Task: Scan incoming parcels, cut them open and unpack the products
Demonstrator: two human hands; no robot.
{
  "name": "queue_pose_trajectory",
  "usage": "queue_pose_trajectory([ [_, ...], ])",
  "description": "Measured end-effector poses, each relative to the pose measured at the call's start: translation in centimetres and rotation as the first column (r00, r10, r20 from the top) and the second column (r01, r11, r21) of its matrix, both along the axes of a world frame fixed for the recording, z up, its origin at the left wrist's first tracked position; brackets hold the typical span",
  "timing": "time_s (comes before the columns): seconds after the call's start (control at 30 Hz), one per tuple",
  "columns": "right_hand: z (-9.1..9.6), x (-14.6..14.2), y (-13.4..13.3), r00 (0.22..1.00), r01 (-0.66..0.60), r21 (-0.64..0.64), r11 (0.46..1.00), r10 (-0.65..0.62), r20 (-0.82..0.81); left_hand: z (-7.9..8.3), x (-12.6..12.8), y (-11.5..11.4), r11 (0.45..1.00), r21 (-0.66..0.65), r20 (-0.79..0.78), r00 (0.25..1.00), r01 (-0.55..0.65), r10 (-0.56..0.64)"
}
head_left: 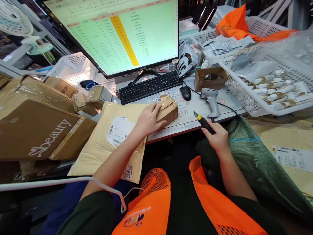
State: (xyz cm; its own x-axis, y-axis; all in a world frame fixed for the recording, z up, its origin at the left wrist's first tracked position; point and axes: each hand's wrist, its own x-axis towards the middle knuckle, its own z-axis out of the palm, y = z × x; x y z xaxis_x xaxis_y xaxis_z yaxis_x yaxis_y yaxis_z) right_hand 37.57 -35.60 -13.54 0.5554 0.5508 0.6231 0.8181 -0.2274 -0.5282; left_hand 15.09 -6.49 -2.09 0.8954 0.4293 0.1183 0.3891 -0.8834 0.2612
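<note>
Brown cardboard boxes [26, 124] stand leftmost beside a padded envelope [90, 150], then the left hand [146, 120] grips a small taped carton [170, 112] at the front of the desk [187, 120], and the right hand [218, 136] clasps a yellow-and-black cutter [203, 121], blade out, near a grey scanner [212, 101].

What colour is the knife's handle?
The handle is black, yellow near the blade; best in the head view.

We logged one lit monitor [117, 34], spreadsheet [124, 39] displayed; one black keyboard [151, 86] before it; one black computer mouse [186, 93] alongside; one pale fan [14, 21], far left; one white perforated basket [241, 92] containing bottles [277, 94], right.
</note>
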Motion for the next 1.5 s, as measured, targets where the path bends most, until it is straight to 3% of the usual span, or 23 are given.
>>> queue_pose_trajectory([
  [0.1,1.4,-0.9,1.7,0.99,-0.138,-0.034,0.99,0.138,0.007,0.8,0.4,1.4,0.985,0.035,-0.097,0.981,0.17,-0.166],
  [0.23,2.7,-1.6,2.5,0.946,-0.303,-0.121,0.945,0.313,0.08,0.2,-0.3,1.1,0.981,0.132,-0.074,0.988,0.142,-0.133],
  [0.43,3.7,-3.0,3.4,0.88,-0.41,-0.175,0.895,0.439,0.18,-1.5,-0.2,-1.8,0.994,0.008,-0.122,0.987,0.109,-0.107],
  [0.77,5.1,-4.6,4.1,0.911,-0.259,-0.264,0.929,0.326,0.254,-2.8,1.8,-2.3,0.986,0.146,0.051,0.995,0.074,-0.083],
  [0.9,5.7,-3.3,3.6,0.922,-0.21,-0.3,0.931,0.29,0.255,-3.3,2.1,-3.5,0.986,0.162,0.075,0.996,0.029,-0.042],
  [1.03,5.5,0.5,2.4,0.972,-0.006,-0.279,0.96,0.07,0.223,-1.6,1.6,-3.6,0.983,0.18,0.003,0.999,0.045,-0.046],
  [1.13,5.2,2.1,1.5,0.981,0.079,-0.217,0.973,-0.038,0.19,0.7,1.4,-0.8,0.979,0.133,-0.085,0.986,0.155,-0.145],
  [1.27,6.4,-0.3,1.6,0.983,-0.013,-0.166,0.986,0.043,0.179,2.6,2.4,4.7,0.967,-0.048,-0.115,0.96,0.251,-0.255],
  [1.33,7.6,-2.4,2.1,0.974,-0.094,-0.217,0.972,0.135,0.181,2.7,3.1,5.8,0.961,-0.119,-0.117,0.958,0.25,-0.263],
  [1.4,9.0,-4.0,2.7,0.96,-0.144,-0.32,0.936,0.211,0.186,2.7,3.3,5.3,0.975,-0.095,-0.135,0.968,0.199,-0.211],
  [1.5,10.8,-4.8,3.6,0.952,-0.126,-0.456,0.881,0.236,0.193,3.0,2.8,2.9,0.991,0.072,-0.207,0.974,0.113,-0.096],
])
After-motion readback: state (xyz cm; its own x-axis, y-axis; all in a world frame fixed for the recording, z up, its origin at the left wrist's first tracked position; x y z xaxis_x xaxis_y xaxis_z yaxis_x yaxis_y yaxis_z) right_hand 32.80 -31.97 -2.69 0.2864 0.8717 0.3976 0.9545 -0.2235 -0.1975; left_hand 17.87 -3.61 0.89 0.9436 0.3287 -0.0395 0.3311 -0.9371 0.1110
